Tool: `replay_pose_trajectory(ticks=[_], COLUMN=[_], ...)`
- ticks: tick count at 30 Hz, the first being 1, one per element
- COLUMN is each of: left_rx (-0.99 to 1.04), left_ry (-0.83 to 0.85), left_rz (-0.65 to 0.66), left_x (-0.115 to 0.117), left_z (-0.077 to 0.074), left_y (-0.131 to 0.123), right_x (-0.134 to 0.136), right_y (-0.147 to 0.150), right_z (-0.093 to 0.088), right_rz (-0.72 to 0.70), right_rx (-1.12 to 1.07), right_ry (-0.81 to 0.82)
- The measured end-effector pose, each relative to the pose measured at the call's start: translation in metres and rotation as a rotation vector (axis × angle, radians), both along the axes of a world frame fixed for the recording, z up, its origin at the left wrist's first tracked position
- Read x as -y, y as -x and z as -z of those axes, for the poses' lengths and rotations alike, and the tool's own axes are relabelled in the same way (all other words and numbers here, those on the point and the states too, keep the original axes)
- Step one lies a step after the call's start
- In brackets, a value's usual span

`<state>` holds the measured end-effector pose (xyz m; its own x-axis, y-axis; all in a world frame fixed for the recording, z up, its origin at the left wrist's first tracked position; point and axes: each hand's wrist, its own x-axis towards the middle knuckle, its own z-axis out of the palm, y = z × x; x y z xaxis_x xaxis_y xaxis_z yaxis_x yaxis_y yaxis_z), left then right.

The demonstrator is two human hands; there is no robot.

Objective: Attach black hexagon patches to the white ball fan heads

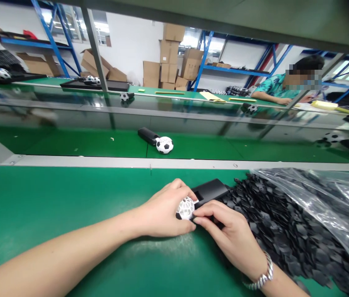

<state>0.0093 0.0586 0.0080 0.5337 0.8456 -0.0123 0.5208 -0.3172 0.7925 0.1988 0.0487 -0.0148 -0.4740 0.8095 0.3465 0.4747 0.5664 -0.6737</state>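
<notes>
My left hand point(162, 210) curls round a small white ball-shaped part with a lattice of empty cells point(186, 208), which sits on a black handle point(210, 190) lying on the green table. My right hand point(228, 233) pinches at the ball's right side with thumb and forefinger; what is between them is too small to make out. A heap of small black flat pieces point(286, 222) lies just right of both hands.
A clear plastic bag point(323, 198) covers part of the black pieces. A finished black-and-white ball on a black handle point(162, 143) lies on the conveyor belt point(69, 142) beyond. Other people sit at the far bench; cardboard boxes and blue racks stand behind.
</notes>
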Motion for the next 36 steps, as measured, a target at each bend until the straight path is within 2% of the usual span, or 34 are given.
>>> replay_pose_trajectory(ticks=[3,9,15,20,30,36], left_rx=[0.004,-0.005,-0.001,0.013,-0.006,0.109], left_ry=[-0.043,-0.125,-0.163,-0.195,-0.210,-0.185], left_rz=[-0.052,-0.037,-0.090,-0.104,-0.117,-0.139], left_x=[0.002,0.002,0.003,0.004,0.009,0.008], left_z=[0.005,0.009,0.014,0.018,0.014,0.017], left_y=[-0.005,-0.007,-0.011,-0.013,-0.015,-0.013], right_x=[0.000,-0.005,-0.009,-0.011,-0.012,-0.011], right_y=[0.001,-0.001,-0.002,-0.003,-0.002,-0.003], right_z=[0.000,-0.001,-0.002,0.001,-0.003,-0.006], right_rz=[0.042,0.039,0.017,0.025,0.036,-0.015], right_rx=[0.005,0.030,-0.018,-0.015,0.014,0.036], right_ry=[0.007,0.043,0.190,0.161,0.238,0.143])
